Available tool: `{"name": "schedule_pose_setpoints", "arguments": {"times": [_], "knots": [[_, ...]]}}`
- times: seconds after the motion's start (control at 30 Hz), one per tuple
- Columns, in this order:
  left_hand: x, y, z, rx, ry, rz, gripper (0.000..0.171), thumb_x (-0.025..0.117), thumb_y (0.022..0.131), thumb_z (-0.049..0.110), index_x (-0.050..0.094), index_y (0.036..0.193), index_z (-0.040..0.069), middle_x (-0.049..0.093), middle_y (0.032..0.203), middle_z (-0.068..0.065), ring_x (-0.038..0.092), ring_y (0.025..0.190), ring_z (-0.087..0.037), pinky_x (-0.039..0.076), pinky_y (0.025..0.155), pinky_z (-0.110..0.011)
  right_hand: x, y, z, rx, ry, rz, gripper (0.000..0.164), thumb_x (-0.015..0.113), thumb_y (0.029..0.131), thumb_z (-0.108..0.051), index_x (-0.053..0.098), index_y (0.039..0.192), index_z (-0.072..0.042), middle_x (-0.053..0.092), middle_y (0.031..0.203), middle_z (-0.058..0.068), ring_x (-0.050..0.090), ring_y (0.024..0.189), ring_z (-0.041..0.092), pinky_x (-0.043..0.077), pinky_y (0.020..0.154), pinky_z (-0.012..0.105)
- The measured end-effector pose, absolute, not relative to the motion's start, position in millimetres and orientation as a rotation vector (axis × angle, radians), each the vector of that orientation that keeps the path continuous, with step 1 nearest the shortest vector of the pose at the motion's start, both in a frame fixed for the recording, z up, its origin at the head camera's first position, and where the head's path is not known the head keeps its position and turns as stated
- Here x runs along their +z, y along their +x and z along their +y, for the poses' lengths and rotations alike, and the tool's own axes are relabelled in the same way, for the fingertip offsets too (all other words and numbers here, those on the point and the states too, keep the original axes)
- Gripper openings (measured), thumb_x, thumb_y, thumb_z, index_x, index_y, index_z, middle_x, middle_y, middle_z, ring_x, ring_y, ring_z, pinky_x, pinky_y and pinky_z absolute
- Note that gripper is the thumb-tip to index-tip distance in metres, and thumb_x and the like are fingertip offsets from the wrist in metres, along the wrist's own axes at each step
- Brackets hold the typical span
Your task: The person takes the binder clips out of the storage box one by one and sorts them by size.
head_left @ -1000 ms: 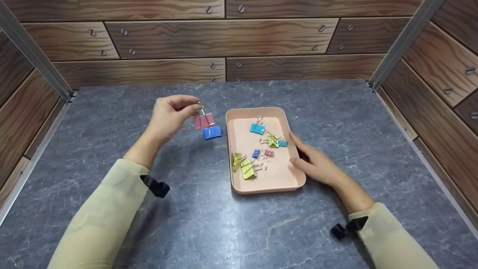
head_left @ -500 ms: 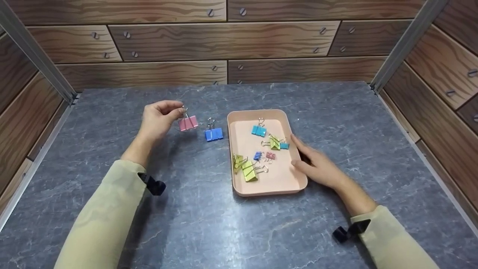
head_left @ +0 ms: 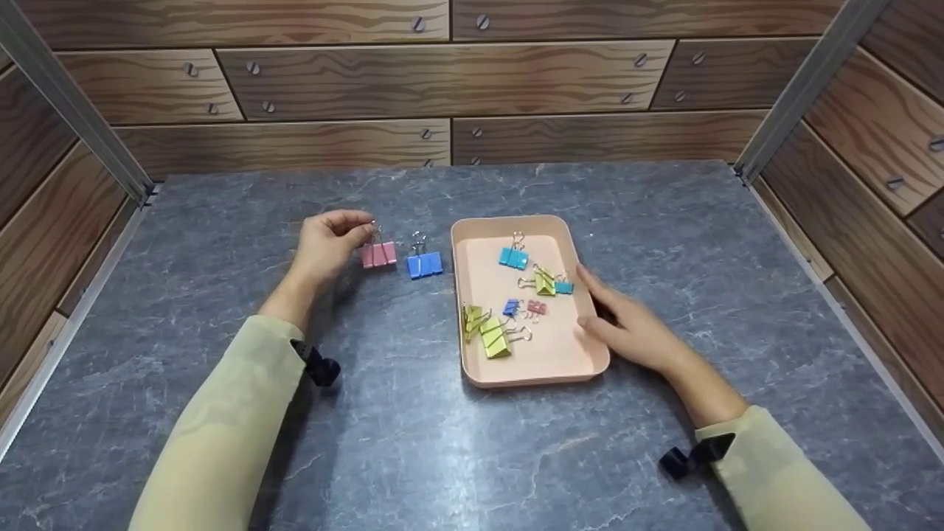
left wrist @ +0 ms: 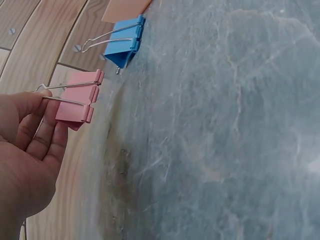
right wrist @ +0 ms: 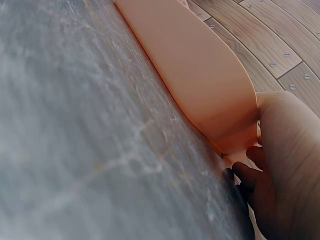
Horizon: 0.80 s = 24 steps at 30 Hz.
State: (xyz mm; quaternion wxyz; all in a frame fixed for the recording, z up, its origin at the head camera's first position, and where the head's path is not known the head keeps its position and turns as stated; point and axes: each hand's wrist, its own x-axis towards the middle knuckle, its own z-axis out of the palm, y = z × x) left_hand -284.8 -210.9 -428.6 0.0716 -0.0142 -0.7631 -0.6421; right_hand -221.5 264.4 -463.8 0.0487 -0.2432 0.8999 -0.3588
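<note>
Between thumb and fingertips, my left hand [head_left: 330, 242] pinches the wire handles of a pink binder clip [head_left: 379, 255], its body hanging downward. In the left wrist view the pink clip is low by the tabletop; whether it touches is unclear. Just right of it a blue binder clip [head_left: 425, 265] stands on the table with its handles up, apart from the pink one. My right hand [head_left: 634, 328] holds the right side of a shallow peach tray [head_left: 546, 369], its thumb at the rim. Fingers curl by the tray's wall [right wrist: 200, 70] in the right wrist view.
Inside the tray lie a turquoise clip [head_left: 513, 257], yellow-green clips [head_left: 495, 339], a small teal clip [head_left: 563, 287], a small blue clip [head_left: 511, 307] and a small pink clip [head_left: 537, 307]. Wood-patterned walls [head_left: 354, 81] enclose the grey marbled table [head_left: 413, 442] at back and sides.
My left hand carried the pink clip left, away from the blue clip, then lowered it and brought it slightly back right. The blue clip, tray and right hand stayed in place.
</note>
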Motion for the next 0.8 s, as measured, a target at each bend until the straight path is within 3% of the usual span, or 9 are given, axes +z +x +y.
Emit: {"name": "schedule_pose_setpoints", "arguments": {"times": [0.57,0.8], "knots": [[-445.5,-287.3,-206.8,-1.979,0.006,-2.248,0.022,0.072,0.097,-0.003,0.073,0.116,-0.014,0.075,0.093,-0.002,0.066,0.083,-0.007,0.057,0.077,-0.020,-463.9,-221.4,263.0,-1.096,-0.763,2.743,0.078,0.063,0.106,-0.033,0.022,0.170,-0.020,0.027,0.172,0.011,0.030,0.156,0.037,0.022,0.126,0.057],[-447.7,-288.1,-206.3,-1.935,0.035,-2.273,0.022,0.072,0.097,0.000,0.074,0.116,-0.012,0.076,0.099,-0.012,0.063,0.080,-0.006,0.054,0.075,-0.019,-463.4,-221.0,263.8,-1.115,-0.754,2.740,0.077,0.063,0.106,-0.030,0.023,0.170,-0.020,0.029,0.172,0.011,0.030,0.156,0.035,0.023,0.126,0.055]]}}
